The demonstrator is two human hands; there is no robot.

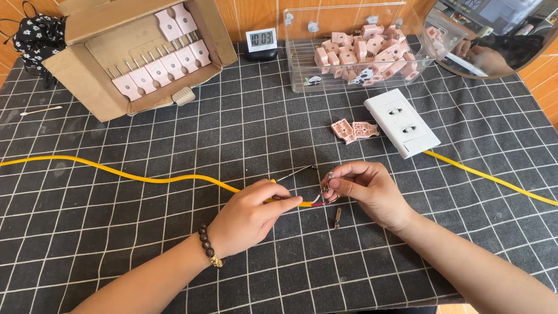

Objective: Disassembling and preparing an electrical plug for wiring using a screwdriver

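Left hand point(251, 216): closed in a pinch on the cable point(145, 177) at its stripped end, thumb and forefinger pressed together; bead bracelet point(208, 246) at the wrist.
Right hand point(365, 191): fingertips closed on a small metal prong point(327, 185), held against the bared wire ends.
Cable: yellow, ran from the left edge of the bench across to the hands; red and pale inner wires point(317, 202) showed between the two hands, with one thin wire arched up above them.
Loose prong point(337, 217): lay on the cloth just below the right hand, not yet fitted.
Plug shells point(354, 130): two pink halves, open, lay apart from the hands near the socket; not yet closed over anything.
Progress, judged: cable stripped, first prong being joined to a wire; second prong and shell assembly appeared left to do.
Socket point(401, 122): white, two outlets, on its own yellow lead running off to the right.
Box point(139, 55): cardboard, open, held rows of finished pink plugs.
Bin point(354, 46): clear plastic, heaped with pink plug parts.
Timer point(261, 42): small, stood between box and bin.
Bench point(116, 244): covered in black cloth with a white grid.
Room: wood-panelled wall behind; round mirror point(494, 35) at upper right; dark floral cloth at upper left.
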